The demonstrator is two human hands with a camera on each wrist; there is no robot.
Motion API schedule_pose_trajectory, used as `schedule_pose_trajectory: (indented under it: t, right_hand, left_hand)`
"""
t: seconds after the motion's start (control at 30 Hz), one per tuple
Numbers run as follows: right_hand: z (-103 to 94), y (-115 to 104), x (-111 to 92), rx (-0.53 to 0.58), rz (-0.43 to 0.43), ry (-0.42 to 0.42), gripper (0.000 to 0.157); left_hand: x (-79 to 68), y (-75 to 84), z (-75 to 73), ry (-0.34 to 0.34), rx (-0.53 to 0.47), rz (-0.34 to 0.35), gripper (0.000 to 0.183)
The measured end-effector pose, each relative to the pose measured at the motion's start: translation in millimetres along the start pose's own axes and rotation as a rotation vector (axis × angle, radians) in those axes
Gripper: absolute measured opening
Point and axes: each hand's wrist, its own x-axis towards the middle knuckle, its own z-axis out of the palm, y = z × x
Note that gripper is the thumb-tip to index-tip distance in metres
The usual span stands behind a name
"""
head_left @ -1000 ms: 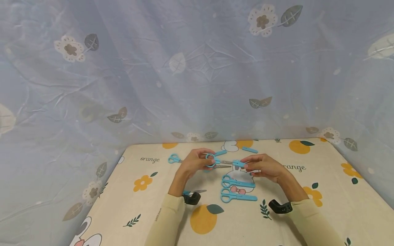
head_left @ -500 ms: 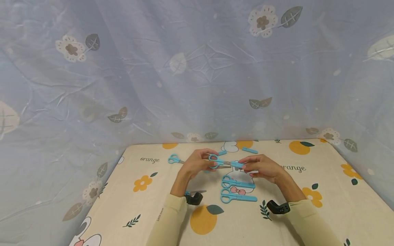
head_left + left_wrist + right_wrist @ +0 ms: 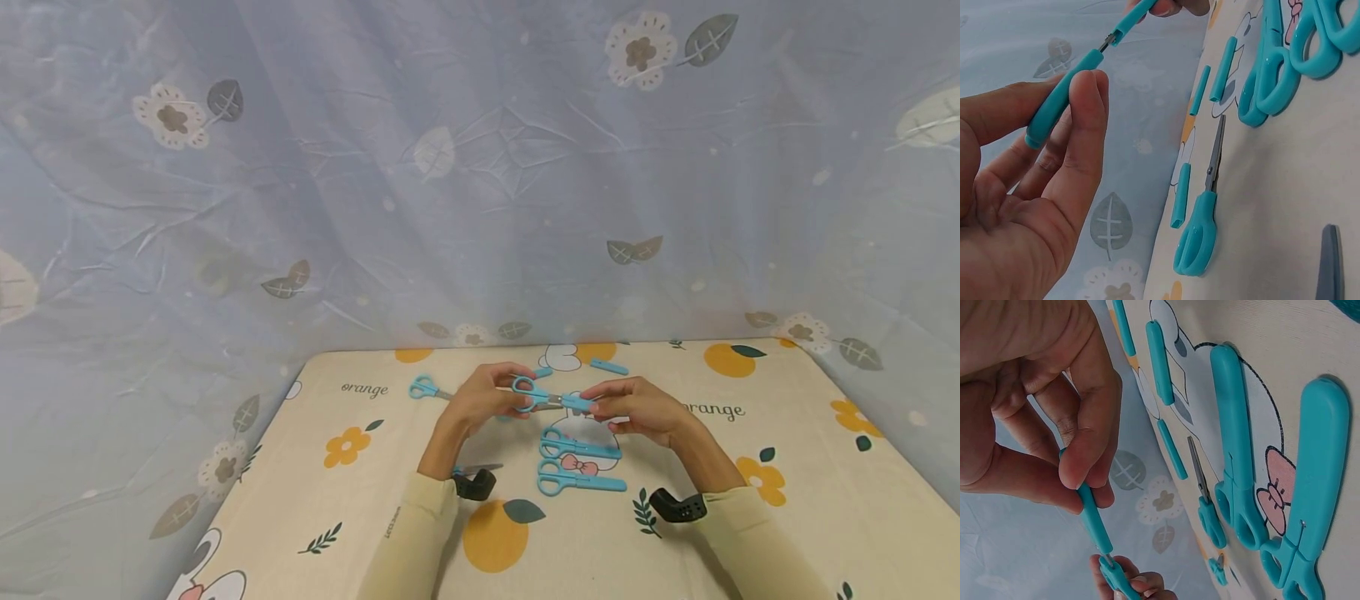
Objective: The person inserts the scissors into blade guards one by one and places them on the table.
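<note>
My left hand (image 3: 480, 402) pinches the light blue handles of a pair of scissors (image 3: 525, 393) between thumb and fingers, raised over the table. The blades point right into a light blue blade cover (image 3: 576, 402), which my right hand (image 3: 637, 408) pinches at its far end. In the left wrist view a short bit of metal shows between the cover and the handles. Below the hands lie two covered scissors side by side, the upper pair (image 3: 577, 447) and the lower pair (image 3: 581, 481). Bare scissors (image 3: 1200, 231) lie on the cloth beneath the left hand.
Loose blade covers lie towards the back, one (image 3: 609, 367) at right and another (image 3: 543, 372) behind the left hand. More bare scissors (image 3: 424, 386) lie at left. A blade (image 3: 487, 469) pokes out by the left wrist. A patterned curtain (image 3: 480, 208) hangs behind the table.
The blade cover and the scissors have come together, the cover sliding left over the blades so less metal shows. The left hand has shifted slightly right, the right hand slightly left.
</note>
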Motion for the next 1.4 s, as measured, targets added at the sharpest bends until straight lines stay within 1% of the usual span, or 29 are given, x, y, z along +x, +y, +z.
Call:
schedule_pose_trajectory:
  t: [0.17,0.27,0.37,0.63,0.83,1.0,1.4]
  right_hand:
    - [1.1,-0.8,-1.7,0.002,-0.018,-0.028,0.033]
    - [1.1,-1.3,-1.9,0.007,-0.009,-0.023,0.029]
    - [0.9,-1.6,-1.7,-0.004,-0.006,-0.012,0.029]
    - [2.3,-2.5,-1.5,-0.06,-0.024,0.049,0.038]
    - [5.4,-3.0,-1.0,-0.1,-0.052,0.074,0.04]
    - [7.4,-4.4,-0.6,-0.114,-0.065,0.089,0.04]
    - [9.1,-5.1,0.7,-0.136,-0.057,0.087,0.037]
  left_hand:
    - [-0.4,-0.9,-0.1,-0.017,0.05,0.023,0.036]
    - [-0.3,-1.3,0.4,-0.035,0.07,0.044,0.036]
    - [0.3,-1.5,1.3,-0.046,0.074,0.058,0.036]
    - [0.5,-0.8,4.9,-0.029,0.039,0.048,0.034]
    - [2.1,-1.8,7.4,-0.018,-0.01,0.035,0.034]
    - [3.7,-3.1,8.7,-0.026,-0.048,0.034,0.034]
    - [4.0,-1.8,10.4,-0.045,-0.021,0.03,0.034]
